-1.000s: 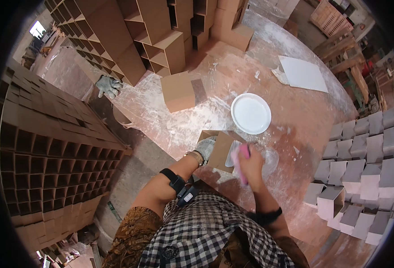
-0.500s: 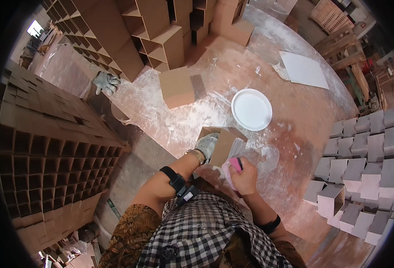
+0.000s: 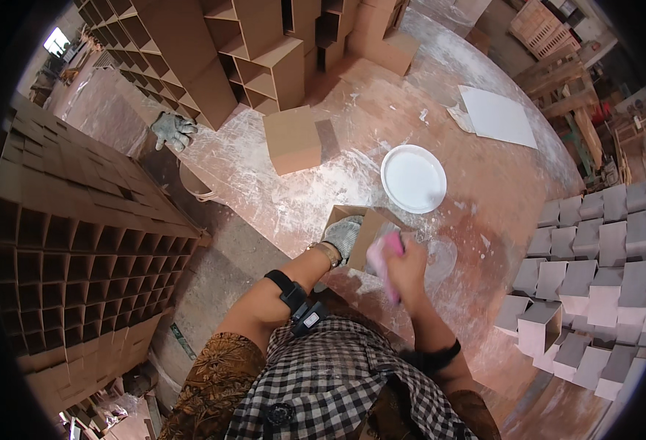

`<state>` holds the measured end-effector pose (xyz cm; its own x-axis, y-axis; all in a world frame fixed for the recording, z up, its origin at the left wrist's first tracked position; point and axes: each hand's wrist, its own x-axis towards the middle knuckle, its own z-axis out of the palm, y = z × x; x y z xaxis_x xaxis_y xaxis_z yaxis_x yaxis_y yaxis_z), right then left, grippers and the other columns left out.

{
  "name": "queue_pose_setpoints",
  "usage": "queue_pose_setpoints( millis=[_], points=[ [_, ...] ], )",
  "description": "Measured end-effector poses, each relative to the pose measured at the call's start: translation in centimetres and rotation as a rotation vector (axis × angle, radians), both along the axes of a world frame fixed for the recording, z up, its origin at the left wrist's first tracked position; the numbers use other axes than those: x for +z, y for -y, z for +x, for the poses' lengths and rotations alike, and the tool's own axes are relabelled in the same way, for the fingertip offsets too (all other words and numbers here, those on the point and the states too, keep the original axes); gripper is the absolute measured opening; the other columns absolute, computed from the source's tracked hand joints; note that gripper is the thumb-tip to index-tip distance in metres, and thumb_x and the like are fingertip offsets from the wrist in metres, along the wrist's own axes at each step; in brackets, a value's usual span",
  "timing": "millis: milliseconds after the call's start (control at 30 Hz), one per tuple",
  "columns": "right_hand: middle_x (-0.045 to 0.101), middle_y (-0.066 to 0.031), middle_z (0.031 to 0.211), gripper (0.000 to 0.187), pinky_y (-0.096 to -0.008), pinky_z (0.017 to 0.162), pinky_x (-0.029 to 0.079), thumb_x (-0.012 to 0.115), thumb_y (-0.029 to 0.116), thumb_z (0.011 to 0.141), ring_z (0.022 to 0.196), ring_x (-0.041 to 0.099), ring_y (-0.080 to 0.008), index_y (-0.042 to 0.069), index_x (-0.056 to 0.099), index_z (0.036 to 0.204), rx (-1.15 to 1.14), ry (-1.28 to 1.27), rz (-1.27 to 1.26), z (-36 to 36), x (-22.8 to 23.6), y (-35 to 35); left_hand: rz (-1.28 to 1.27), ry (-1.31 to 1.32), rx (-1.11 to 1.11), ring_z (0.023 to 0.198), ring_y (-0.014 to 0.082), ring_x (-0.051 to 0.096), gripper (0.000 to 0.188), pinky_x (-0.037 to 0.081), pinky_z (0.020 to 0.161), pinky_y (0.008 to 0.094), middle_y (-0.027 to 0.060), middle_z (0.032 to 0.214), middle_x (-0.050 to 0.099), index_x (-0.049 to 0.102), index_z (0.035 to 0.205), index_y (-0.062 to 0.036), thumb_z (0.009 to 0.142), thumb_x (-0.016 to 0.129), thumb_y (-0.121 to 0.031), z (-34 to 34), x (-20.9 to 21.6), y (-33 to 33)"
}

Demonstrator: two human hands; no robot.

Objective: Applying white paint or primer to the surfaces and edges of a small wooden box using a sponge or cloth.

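A small open-ended cardboard box [image 3: 363, 238] stands tilted on the work table right in front of me. My left hand [image 3: 343, 235], in a grey work glove, reaches into its open side and holds it from within; the fingertips are hidden inside. Bare and closed, my right hand [image 3: 405, 265] grips a pink pad-like tool [image 3: 382, 257] with a dark strip, against the box's right side. Whether the tool is a sponge or a brush I cannot tell. Beyond the box sits a round white tub [image 3: 413, 179] of white, paste-like contents.
Another cardboard box [image 3: 292, 141] lies farther off, left of the tub. Stacked cardboard boxes [image 3: 275, 77] rise at the back, more [image 3: 81, 249] at the left. White-and-grey coated boxes [image 3: 583, 279] are piled at right. A spare glove [image 3: 173, 130] and a white sheet [image 3: 495, 116] lie farther away.
My right hand has moved slightly up and away from me with the pink tool, along the box's right side. My left hand stays in the box, which has barely shifted.
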<state>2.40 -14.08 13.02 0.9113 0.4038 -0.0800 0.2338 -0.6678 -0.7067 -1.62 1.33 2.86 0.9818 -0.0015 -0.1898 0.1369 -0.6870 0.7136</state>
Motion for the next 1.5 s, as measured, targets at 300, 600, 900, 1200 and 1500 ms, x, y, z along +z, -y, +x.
queue_pose_setpoints(
  millis=[300,600,900,1200,1500],
  points=[
    [0.061,-0.0239,0.075,0.023,-0.0448,0.065,0.046,0.056,0.019,0.078,0.074,0.060,-0.0408,0.002,0.061,0.093,0.081,0.048,0.141,-2.7,0.0,0.5,-0.019,0.068,0.082,0.107,0.0294,0.054,0.040,0.042,0.091,0.0358,0.0149,0.117,0.057,0.056,0.116,-0.0074,0.084,0.053,-0.030,0.0,-3.8,0.2],
    [0.060,-0.0233,0.071,0.022,-0.0456,0.064,0.046,0.057,0.020,0.078,0.070,0.059,-0.0416,0.002,0.061,0.089,-0.004,0.098,0.116,0.1,-0.4,-1.7,-0.139,0.014,0.152,0.106,0.0301,0.054,0.039,0.042,0.090,0.0361,0.0150,0.115,0.058,0.058,0.114,-0.0081,0.084,0.053,-0.033,0.3,-3.4,0.7],
    [0.059,-0.0219,0.069,0.019,-0.0464,0.063,0.045,0.057,0.019,0.078,0.068,0.059,-0.0403,0.003,0.061,0.087,-0.032,0.146,0.116,2.7,-0.2,-3.1,-0.123,-0.034,0.128,0.105,0.0301,0.054,0.039,0.042,0.090,0.0363,0.0158,0.114,0.058,0.058,0.112,-0.0074,0.084,0.052,-0.034,0.6,-1.6,1.1],
    [0.059,-0.0218,0.067,0.018,-0.0462,0.059,0.045,0.058,0.020,0.078,0.064,0.059,-0.0406,0.002,0.060,0.080,0.060,0.145,0.125,-1.3,0.0,-0.5,-0.096,0.132,0.209,0.099,0.0341,0.058,0.033,0.045,0.084,0.0430,0.0188,0.104,0.062,0.064,0.101,-0.0068,0.083,0.051,-0.031,-0.2,-1.9,1.6],
    [0.059,-0.0188,0.066,0.017,-0.0384,0.055,0.044,0.060,0.017,0.077,0.058,0.059,-0.0301,0.000,0.060,0.080,0.092,0.151,0.129,-2.6,-0.6,1.1,0.021,0.094,0.168,0.101,0.0334,0.057,0.034,0.044,0.086,0.0396,0.0182,0.108,0.060,0.061,0.106,-0.0063,0.083,0.053,-0.031,0.2,-0.5,2.0]
  ],
)
